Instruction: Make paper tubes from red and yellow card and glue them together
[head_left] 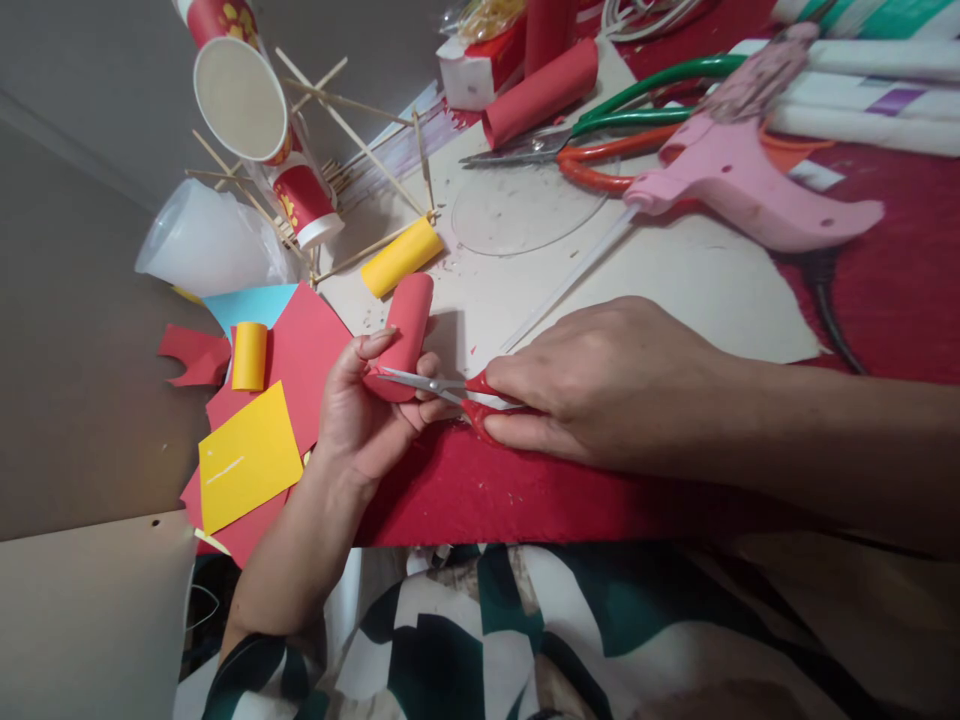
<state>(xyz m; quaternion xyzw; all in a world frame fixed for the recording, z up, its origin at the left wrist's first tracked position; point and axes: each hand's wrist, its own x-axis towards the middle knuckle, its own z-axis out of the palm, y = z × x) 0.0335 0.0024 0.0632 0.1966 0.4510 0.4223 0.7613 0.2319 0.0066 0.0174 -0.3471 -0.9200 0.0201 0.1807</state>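
My left hand (367, 415) is closed round a red paper tube (409, 325), thumb on its left side and fingers behind it. In my right hand (592, 385) are small red-handled scissors (480, 400), fingers and thumb in the loops. Their blades point left and lie across the lower end of the tube; whether they bite into the paper I cannot tell. Just above the tube rests a short yellow paper tube (403, 257) on a pale board (712, 280).
Coloured paper sheets (250, 458) and another yellow tube (249, 357) lie left. Behind stand paper cups (240, 100) with a wooden stick frame (360, 145). A pink glue gun (757, 180), green-and-orange-handled shears (592, 150) and a larger red roll (540, 92) lie at the back right.
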